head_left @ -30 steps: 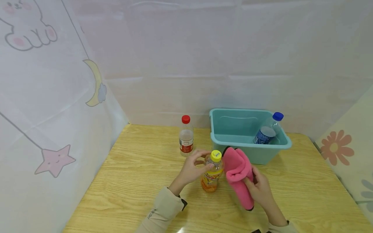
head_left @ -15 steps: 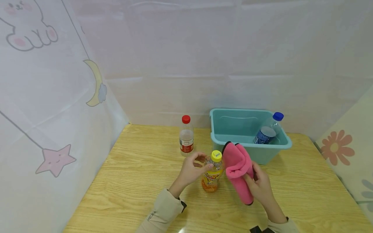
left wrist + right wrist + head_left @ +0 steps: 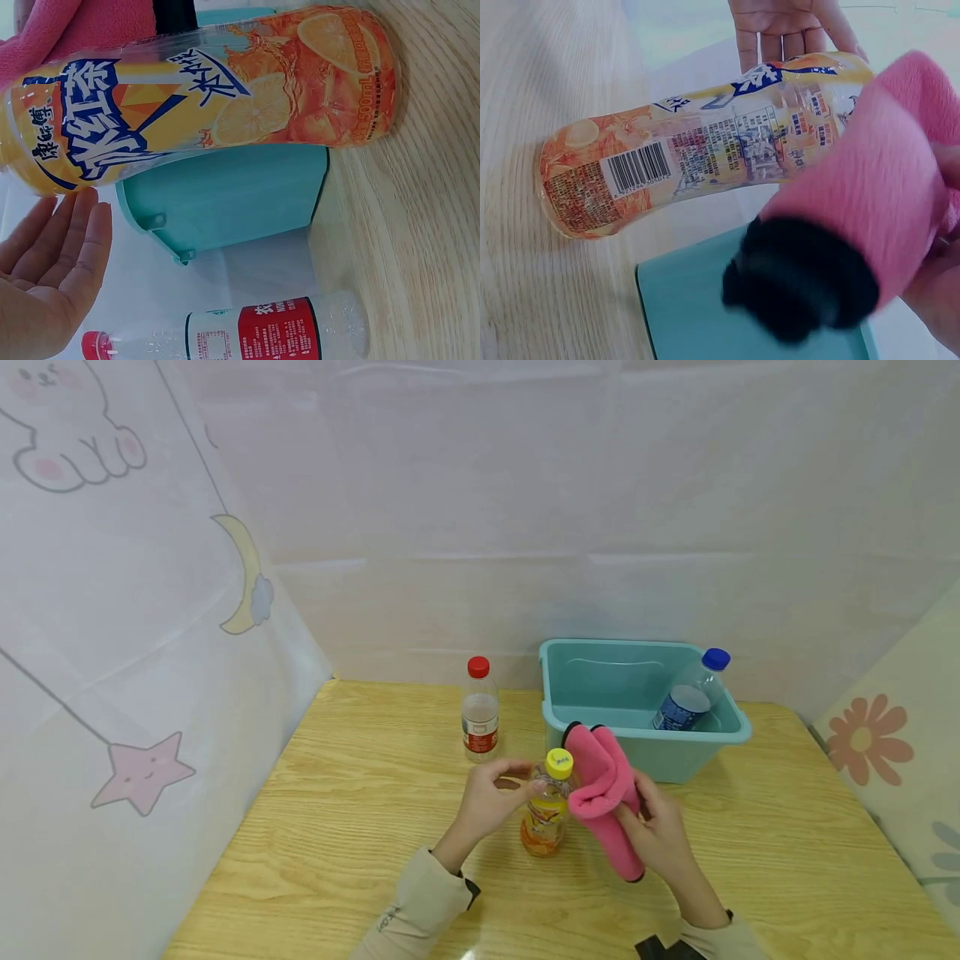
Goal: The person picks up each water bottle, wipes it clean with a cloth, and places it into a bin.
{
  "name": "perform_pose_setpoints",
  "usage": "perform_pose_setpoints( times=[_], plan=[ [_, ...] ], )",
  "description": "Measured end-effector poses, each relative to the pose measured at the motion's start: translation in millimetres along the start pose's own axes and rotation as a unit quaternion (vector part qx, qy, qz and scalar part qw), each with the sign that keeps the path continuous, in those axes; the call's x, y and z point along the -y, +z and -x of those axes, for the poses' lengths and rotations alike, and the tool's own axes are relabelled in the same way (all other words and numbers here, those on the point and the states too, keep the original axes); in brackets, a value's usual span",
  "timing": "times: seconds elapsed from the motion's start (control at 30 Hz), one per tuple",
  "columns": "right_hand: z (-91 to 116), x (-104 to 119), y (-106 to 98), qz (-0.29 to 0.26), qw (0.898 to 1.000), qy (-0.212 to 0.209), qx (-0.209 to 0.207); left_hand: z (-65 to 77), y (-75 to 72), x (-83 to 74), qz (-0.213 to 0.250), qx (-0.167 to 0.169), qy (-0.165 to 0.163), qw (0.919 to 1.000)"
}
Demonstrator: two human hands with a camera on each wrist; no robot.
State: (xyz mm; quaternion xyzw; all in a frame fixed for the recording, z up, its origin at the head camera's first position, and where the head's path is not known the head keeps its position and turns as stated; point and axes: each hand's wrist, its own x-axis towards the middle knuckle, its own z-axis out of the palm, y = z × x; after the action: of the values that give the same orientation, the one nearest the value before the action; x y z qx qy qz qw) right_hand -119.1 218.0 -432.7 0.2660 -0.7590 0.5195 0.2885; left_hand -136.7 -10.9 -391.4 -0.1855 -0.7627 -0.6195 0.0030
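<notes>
An iced tea bottle (image 3: 545,820) with a yellow cap and orange label stands upright on the wooden table. My left hand (image 3: 489,802) holds it lightly near the neck, thumb in front; in the left wrist view the fingers (image 3: 79,232) meet the label's upper edge. In my right hand (image 3: 660,827) I grip a folded pink towel (image 3: 603,785) with black trim, right beside the bottle's upper right side. The right wrist view shows the towel (image 3: 855,187) overlapping the bottle's upper part, with the barcode side of the bottle (image 3: 630,169) in sight.
Behind the towel sits a teal bin (image 3: 600,727), a blue-capped bottle (image 3: 686,697) leaning inside it. A red-capped bottle (image 3: 480,718) stands at the table's back, left of the bin. White printed sheets (image 3: 450,527) hang behind and at both sides.
My right hand has brought the towel a little up and to the left, closer to the bottle. The bottle's label and cap marking have turned slightly; my left hand stays at its neck.
</notes>
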Motion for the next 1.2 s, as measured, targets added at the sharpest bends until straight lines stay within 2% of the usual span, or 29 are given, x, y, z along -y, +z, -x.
perform_pose_setpoints(
  times=[0.13, 0.33, 0.67, 0.93, 1.2],
  plan=[
    [-1.3, 0.0, 0.8, -0.025, 0.999, 0.001, 0.027, 0.1, 0.1, 1.5, 0.003, -0.004, 0.005, 1.0],
    [-1.2, -3.2, -0.7, -0.022, 0.997, 0.011, 0.076, 0.6, 0.5, 1.8, 0.015, -0.003, 0.018, 0.9997],
    [0.2, -16.0, 0.1, -0.045, 0.988, 0.034, 0.144, 0.2, 1.6, 3.0, 0.047, -0.001, -0.002, 0.9989],
    [4.6, -22.5, 4.5, -0.061, 0.979, 0.082, 0.177, -0.2, 2.2, 6.7, 0.057, 0.0, -0.018, 0.9982],
    [11.7, -26.5, 9.1, -0.067, 0.964, 0.141, 0.216, 0.8, 2.5, 7.5, 0.056, -0.002, -0.014, 0.9983]
  ],
)
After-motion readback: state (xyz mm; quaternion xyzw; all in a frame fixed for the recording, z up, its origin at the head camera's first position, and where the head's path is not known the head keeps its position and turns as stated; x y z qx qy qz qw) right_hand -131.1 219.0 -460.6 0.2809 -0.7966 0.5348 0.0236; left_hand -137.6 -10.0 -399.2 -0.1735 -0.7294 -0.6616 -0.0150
